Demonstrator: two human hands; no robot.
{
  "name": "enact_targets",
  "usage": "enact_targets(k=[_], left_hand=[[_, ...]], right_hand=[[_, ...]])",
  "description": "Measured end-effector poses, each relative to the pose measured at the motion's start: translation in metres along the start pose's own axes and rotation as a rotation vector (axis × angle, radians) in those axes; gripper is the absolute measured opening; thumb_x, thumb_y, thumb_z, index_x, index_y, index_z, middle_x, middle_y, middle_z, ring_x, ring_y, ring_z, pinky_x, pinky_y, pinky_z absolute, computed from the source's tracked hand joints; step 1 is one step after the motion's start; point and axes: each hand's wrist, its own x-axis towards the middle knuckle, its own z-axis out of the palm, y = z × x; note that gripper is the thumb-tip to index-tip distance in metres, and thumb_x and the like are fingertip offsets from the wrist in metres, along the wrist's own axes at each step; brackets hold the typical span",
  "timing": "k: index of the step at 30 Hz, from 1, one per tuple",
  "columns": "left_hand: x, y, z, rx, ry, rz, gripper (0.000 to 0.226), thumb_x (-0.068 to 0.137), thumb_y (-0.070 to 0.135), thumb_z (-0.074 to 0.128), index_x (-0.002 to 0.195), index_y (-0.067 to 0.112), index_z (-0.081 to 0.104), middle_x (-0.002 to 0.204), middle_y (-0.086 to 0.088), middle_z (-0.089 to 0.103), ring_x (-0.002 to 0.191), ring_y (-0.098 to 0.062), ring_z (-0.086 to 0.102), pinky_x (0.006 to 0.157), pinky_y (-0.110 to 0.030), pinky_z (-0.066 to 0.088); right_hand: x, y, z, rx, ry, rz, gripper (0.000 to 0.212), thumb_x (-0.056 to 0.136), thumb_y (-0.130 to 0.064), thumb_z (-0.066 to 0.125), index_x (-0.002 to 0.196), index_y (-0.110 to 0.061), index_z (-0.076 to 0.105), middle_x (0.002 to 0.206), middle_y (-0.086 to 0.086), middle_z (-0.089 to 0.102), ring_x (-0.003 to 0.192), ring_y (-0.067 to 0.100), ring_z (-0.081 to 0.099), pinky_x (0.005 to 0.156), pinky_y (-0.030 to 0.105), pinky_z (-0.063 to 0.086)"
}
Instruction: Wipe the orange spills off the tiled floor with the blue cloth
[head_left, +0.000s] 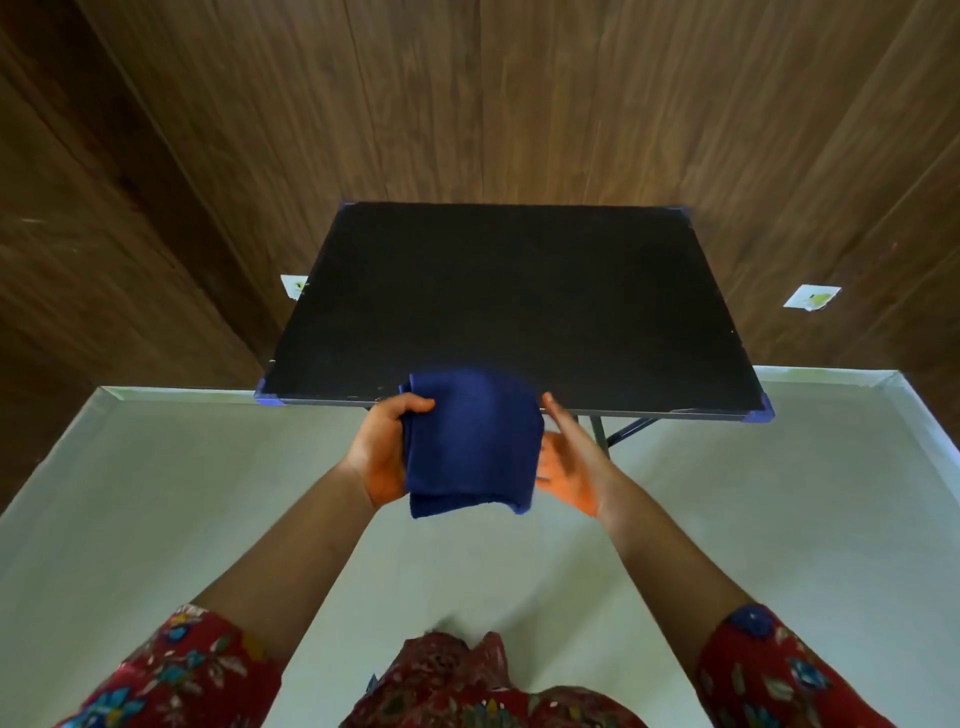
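Note:
A folded dark blue cloth (471, 441) hangs in the air in front of me, level with the near edge of a black table (519, 291). My left hand (382, 452) grips its left edge, fingers curled over the top. My right hand (569, 462) is beside the cloth's right edge with fingers straight and palm facing it; whether it touches is unclear. Both palms look orange-tinted. The pale floor (727, 519) below shows no orange spills in this view.
The black table has blue corner caps and folding legs (618, 431), and stands against a wood-panelled wall (467, 104). Two white wall sockets (812, 297) (293, 286) sit low on the wall. A pale skirting edge (831, 375) borders the floor.

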Motion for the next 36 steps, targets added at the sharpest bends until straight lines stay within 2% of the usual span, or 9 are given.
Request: enact_targets(k=[2,4,7,10,14,18,23,29,36], left_hand=[[0.012,0.0,-0.003,0.027,0.041,-0.038,0.023,0.088,0.02,0.052,0.104,0.011,0.067,0.1,-0.016,0.071,0.092,-0.034,0.065,0.079,-0.041,0.05],[0.029,0.006,-0.007,0.076,0.126,-0.086,0.025,0.089,0.022,0.056,0.109,0.01,0.065,0.101,-0.016,0.072,0.091,-0.034,0.065,0.075,-0.041,0.051],[0.059,0.015,-0.015,0.108,0.181,-0.102,0.029,0.09,0.017,0.061,0.118,0.01,0.061,0.109,-0.014,0.07,0.097,-0.032,0.065,0.075,-0.042,0.052],[0.099,0.026,-0.02,0.189,0.071,-0.042,0.044,0.093,0.003,0.054,0.135,0.018,0.051,0.13,-0.01,0.061,0.113,-0.031,0.06,0.085,-0.045,0.051],[0.155,0.056,-0.008,0.402,0.088,0.064,0.05,0.094,-0.005,0.046,0.136,0.023,0.046,0.132,-0.007,0.057,0.106,-0.031,0.061,0.075,-0.043,0.055],[0.207,0.088,0.01,0.483,0.136,0.14,0.049,0.091,-0.013,0.04,0.122,0.025,0.049,0.123,-0.007,0.06,0.088,-0.02,0.063,0.057,-0.031,0.053],[0.263,0.112,0.012,0.506,0.141,0.113,0.046,0.092,-0.008,0.042,0.126,0.021,0.051,0.104,-0.004,0.064,0.086,-0.02,0.064,0.063,-0.035,0.054],[0.288,0.115,0.009,0.547,0.21,0.016,0.041,0.093,0.002,0.049,0.13,0.02,0.046,0.106,-0.003,0.065,0.083,-0.019,0.064,0.061,-0.031,0.05],[0.288,0.108,0.006,0.61,0.31,0.077,0.04,0.091,0.01,0.054,0.13,0.016,0.051,0.104,-0.008,0.066,0.081,-0.02,0.06,0.079,-0.035,0.047]], right_hand=[[0.006,0.003,0.005,0.157,-0.094,0.018,0.044,0.098,-0.053,0.041,0.127,-0.025,0.059,0.125,0.002,0.066,0.121,0.023,0.058,0.097,0.044,0.046],[0.014,-0.007,0.003,0.156,-0.07,0.0,0.031,0.098,-0.037,0.051,0.119,-0.017,0.062,0.118,0.009,0.068,0.115,0.027,0.061,0.091,0.043,0.05],[0.04,-0.027,-0.01,-0.056,0.049,-0.112,0.025,0.095,-0.015,0.057,0.12,-0.017,0.06,0.119,0.007,0.068,0.106,0.022,0.066,0.087,0.037,0.053],[0.069,-0.05,-0.014,-0.227,0.16,-0.183,0.028,0.095,-0.006,0.053,0.113,-0.027,0.06,0.112,-0.002,0.067,0.104,0.018,0.063,0.086,0.035,0.052],[0.115,-0.083,-0.021,-0.395,0.301,-0.274,0.033,0.095,0.0,0.049,0.114,-0.028,0.051,0.109,-0.006,0.059,0.104,0.016,0.055,0.087,0.03,0.042],[0.166,-0.11,-0.03,-0.434,0.407,-0.289,0.04,0.094,-0.001,0.049,0.129,-0.021,0.05,0.114,-0.003,0.056,0.109,0.02,0.055,0.086,0.03,0.041],[0.219,-0.124,-0.039,-0.491,0.533,-0.265,0.039,0.091,-0.002,0.053,0.127,-0.018,0.053,0.112,-0.001,0.06,0.112,0.024,0.058,0.086,0.029,0.042],[0.241,-0.119,-0.054,-0.633,0.611,-0.113,0.038,0.095,-0.015,0.05,0.134,-0.016,0.048,0.124,0.009,0.058,0.11,0.028,0.056,0.082,0.029,0.039],[0.226,-0.134,-0.068,-0.716,0.72,-0.125,0.033,0.095,-0.019,0.049,0.127,-0.016,0.057,0.12,0.009,0.063,0.109,0.029,0.059,0.079,0.027,0.037]])
